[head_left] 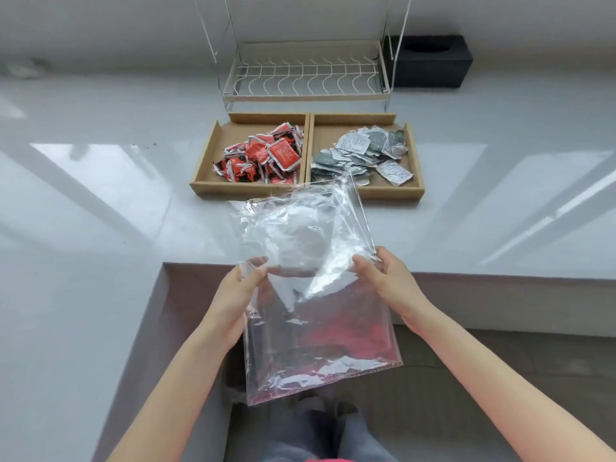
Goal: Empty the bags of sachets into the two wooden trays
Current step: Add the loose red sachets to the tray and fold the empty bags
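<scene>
Bags (pixel 313 295) of clear plastic are held flat between both hands above the counter edge, near the person's body and short of the trays. They look to be empty, two or more stacked together, though the layers cannot be separated with certainty (the red showing through the lower part appears to be clothing behind the plastic, not sachets).

The left hand (pixel 238 290) pinches the left edge, thumb on top and fingers curled beneath. The right hand (pixel 388 281) grips the right edge in the same manner. Holding at opposite sides keeps the limp film spread and level, probably to square it up or fold it.

The left tray (pixel 203 168) holds a heap of red sachets (pixel 266 155). The right tray (pixel 415 161), touching it along a shared wall, holds grey and white sachets (pixel 363 151). Colours are kept apart, one kind per tray, and no sachet is seen on the counter (pixel 100 195).

Behind the trays stands a wire rack (pixel 305 78), with a black box (pixel 430 61) beside it to the right.

Assessment: emptying appears complete, since both trays are filled and the plastic shows nothing inside. What remains is likely only setting the film aside. Risk is slight: thin plastic slips easily from a light pinch.
</scene>
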The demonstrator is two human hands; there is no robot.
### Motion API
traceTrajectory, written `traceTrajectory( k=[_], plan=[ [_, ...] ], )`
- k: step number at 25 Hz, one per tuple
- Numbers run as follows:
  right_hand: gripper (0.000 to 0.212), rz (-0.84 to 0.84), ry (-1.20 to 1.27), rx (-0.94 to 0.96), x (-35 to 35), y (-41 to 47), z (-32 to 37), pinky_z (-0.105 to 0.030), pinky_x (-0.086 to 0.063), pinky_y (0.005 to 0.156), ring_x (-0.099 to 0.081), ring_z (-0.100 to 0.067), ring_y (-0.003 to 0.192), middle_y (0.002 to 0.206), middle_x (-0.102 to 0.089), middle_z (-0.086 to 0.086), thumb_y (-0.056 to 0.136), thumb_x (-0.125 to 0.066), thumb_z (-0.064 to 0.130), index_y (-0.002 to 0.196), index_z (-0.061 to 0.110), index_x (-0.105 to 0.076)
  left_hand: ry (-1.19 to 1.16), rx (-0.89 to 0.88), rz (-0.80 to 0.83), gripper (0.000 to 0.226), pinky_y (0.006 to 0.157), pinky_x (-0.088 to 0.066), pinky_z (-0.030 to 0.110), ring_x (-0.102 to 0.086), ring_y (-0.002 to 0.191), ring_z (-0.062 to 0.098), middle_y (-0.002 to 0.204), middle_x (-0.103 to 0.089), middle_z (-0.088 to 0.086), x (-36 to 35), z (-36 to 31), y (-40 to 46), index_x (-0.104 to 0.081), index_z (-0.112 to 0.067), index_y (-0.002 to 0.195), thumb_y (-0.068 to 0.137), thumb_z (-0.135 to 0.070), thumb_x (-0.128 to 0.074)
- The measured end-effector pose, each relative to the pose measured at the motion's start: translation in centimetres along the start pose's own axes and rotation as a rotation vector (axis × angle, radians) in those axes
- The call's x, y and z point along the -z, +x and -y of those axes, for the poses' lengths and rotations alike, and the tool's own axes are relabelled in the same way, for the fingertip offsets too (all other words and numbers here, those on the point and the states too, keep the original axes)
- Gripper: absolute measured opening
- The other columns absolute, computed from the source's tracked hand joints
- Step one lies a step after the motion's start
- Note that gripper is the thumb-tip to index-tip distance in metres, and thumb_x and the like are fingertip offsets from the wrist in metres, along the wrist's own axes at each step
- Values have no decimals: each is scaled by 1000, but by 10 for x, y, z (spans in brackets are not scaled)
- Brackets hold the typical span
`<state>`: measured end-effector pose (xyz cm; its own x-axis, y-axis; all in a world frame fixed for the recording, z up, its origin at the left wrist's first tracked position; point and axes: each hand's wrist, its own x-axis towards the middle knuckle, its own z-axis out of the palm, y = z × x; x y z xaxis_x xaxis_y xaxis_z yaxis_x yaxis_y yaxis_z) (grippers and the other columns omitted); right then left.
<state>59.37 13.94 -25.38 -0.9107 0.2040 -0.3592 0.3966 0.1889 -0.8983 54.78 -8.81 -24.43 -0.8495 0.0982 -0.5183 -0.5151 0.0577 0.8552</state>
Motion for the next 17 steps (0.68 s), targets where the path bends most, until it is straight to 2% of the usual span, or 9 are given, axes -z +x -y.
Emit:
traceTrajectory(
  k=[1,3,5,7,8,10,12,15,17],
  plan=[
    [38,24,-4,-2,-4,-1,-1,-26,-47,82,-62,-17,104,112,-67,-2,84,-54,45,109,16,-55,5,8,-26,14,71,-42,27,-59,80,12,71,-66,-14,4,5,-4,-62,-12,95,88,-20,-53],
    [45,62,-25,-34,-11,-3,-3,-30,-45,90,-58,-18,110,120,-62,-2,86,-52,44,119,15,-52,-30,30,-38,11,69,-45,26,-63,70,8,62,-70,-13,11,14,-11,-62,-18,93,89,-18,-52],
    [43,89,-42,-41,-17,-6,-6,-35,-44,95,-57,-21,111,120,-61,-5,87,-52,41,120,13,-51,-78,22,-56,16,65,-49,23,-66,73,10,71,-73,-8,14,23,-18,-60,-11,102,89,-14,-52],
    [32,129,-63,-35,-23,-9,-10,-37,-47,90,-60,-26,106,112,-65,-11,89,-51,36,109,11,-57,-80,16,-107,22,65,-50,20,-68,76,8,83,-73,-2,18,34,-24,-57,-5,109,88,-10,-53],
    [26,148,-70,-40,-26,-11,-14,-32,-48,85,-61,-24,102,108,-67,-9,89,-50,35,103,14,-59,-78,19,-129,23,67,-51,20,-68,76,7,87,-71,1,19,40,-26,-56,-3,110,88,-9,-53],
    [13,208,-90,-67,-32,-14,-23,-18,-47,71,-64,-11,93,97,-68,3,90,-50,35,96,29,-59,-79,49,-172,24,79,-53,31,-67,82,15,92,-68,8,24,55,-29,-55,-3,110,87,-9,-55],
    [10,268,-110,-117,-42,-16,-37,-14,-43,66,-62,-3,84,92,-67,9,90,-49,36,93,34,-58,-76,110,-210,25,88,-48,41,-62,90,24,97,-65,12,31,75,-30,-56,-4,110,86,-10,-56],
    [21,286,-182,-180,-60,-16,-62,-18,-44,72,-62,-11,88,98,-68,1,89,-50,33,95,17,-62,-69,208,-232,19,83,-49,39,-60,84,22,91,-65,10,44,107,-23,-56,-5,104,86,-10,-56],
    [22,316,-221,-230,-77,-10,-80,-27,-47,81,-65,-16,91,99,-69,-1,89,-50,32,91,14,-63,-61,274,-233,6,92,-44,46,-57,90,25,92,-63,11,56,131,-11,-56,-8,90,86,-11,-56]
  ],
)
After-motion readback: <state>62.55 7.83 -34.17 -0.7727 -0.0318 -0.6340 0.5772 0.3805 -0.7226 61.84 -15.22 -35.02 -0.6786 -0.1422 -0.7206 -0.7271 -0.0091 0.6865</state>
